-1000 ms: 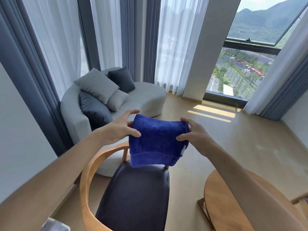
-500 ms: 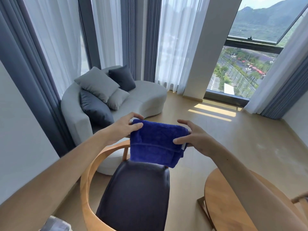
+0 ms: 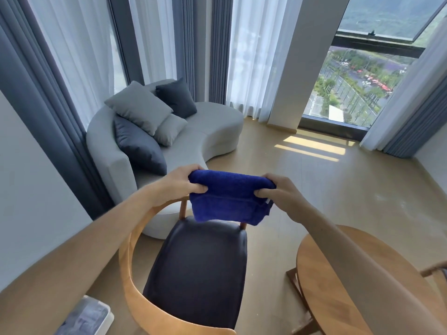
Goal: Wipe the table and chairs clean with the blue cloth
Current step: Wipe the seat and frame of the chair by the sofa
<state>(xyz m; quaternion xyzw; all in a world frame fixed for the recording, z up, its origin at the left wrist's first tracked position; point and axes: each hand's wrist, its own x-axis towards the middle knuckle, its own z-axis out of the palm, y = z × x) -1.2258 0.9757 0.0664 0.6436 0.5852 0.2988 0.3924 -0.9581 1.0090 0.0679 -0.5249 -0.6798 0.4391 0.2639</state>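
Note:
A folded blue cloth (image 3: 229, 199) hangs in the air above the far edge of a chair seat. My left hand (image 3: 180, 183) grips its left end and my right hand (image 3: 281, 197) grips its right end, fingers curled over the top fold. Below stands a wooden chair (image 3: 128, 262) with a curved back rail and a dark padded seat (image 3: 200, 269). A round wooden table (image 3: 321, 281) sits at the lower right, partly hidden by my right forearm.
A curved grey sofa (image 3: 212, 131) with several cushions stands behind the chair, along curtained windows. Bare wood floor (image 3: 314, 184) stretches to the right. A white box (image 3: 89, 317) lies at the lower left. Part of a second chair (image 3: 435, 270) shows at the right edge.
The cloth has been folded over and lowered toward the chair seat. Both hands have closed over its top fold; before, they pinched the upper corners of a taller hanging cloth.

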